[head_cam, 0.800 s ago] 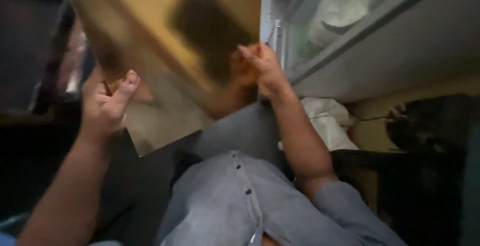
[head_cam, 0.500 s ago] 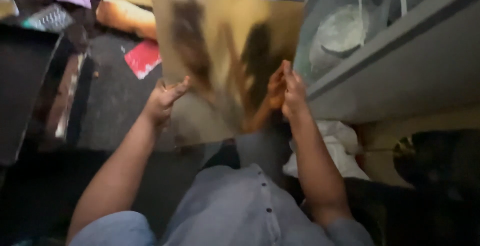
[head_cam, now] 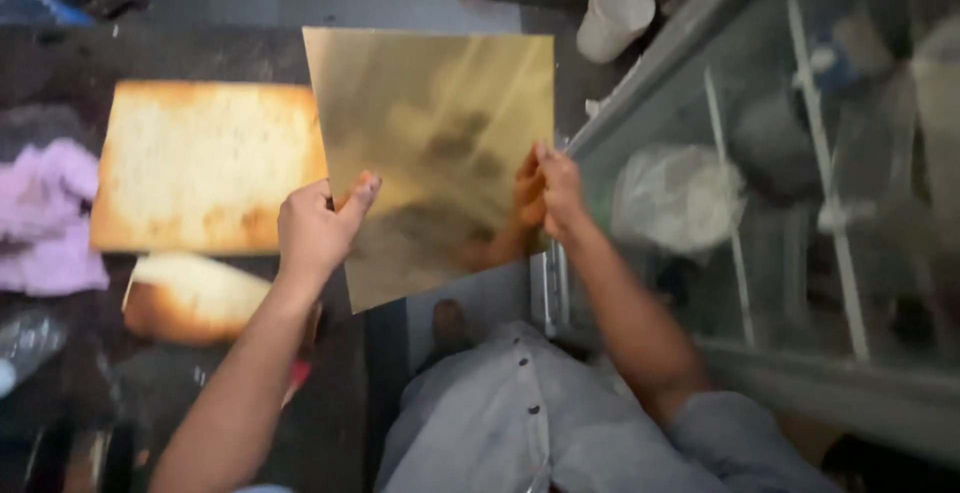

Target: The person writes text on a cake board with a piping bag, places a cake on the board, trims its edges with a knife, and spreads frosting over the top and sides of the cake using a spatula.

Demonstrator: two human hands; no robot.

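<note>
I hold a square, shiny gold board [head_cam: 435, 143] up in front of me by its two side edges. My left hand [head_cam: 318, 229] grips the lower left edge, thumb over the front face. My right hand [head_cam: 556, 193] pinches the right edge, and its reflection shows in the gold surface. Behind the board, on the dark counter [head_cam: 200, 53], lies a flat rectangular sponge cake slab [head_cam: 200, 168] with browned edges. A smaller piece of cake [head_cam: 190, 295] lies just in front of it.
A glass display case [head_cam: 790, 193] with a white bag [head_cam: 675, 198] inside stands close on the right. A white cup [head_cam: 612, 18] sits at the far end. A pink cloth [head_cam: 50, 218] lies at the left edge.
The view has swung so the cake slab and counter now show at left. The gold board stays in both hands and has been raised higher and squarer to me.
</note>
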